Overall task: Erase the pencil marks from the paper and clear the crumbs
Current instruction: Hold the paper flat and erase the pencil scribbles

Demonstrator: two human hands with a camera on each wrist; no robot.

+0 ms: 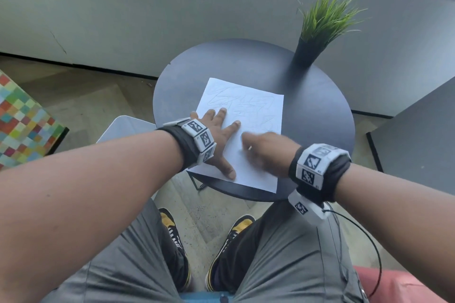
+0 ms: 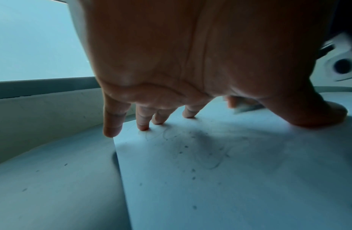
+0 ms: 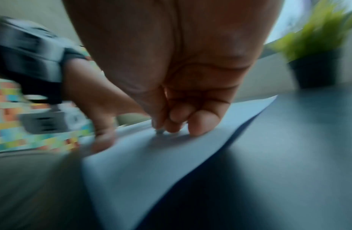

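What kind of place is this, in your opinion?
Probably an indoor lounge or office corner, not a workshop: a small round dark side table near a plain wall, a potted grass plant as decoration, and a colourful patchwork seat on a wooden floor.

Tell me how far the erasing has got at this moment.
Partly done. The near half of the paper looks blank, while pencil marks still cover the far half. The left hand presses the sheet flat; the right hand, blurred, pinches a small eraser against the page. Dark crumbs lie scattered on the paper, uncleared.
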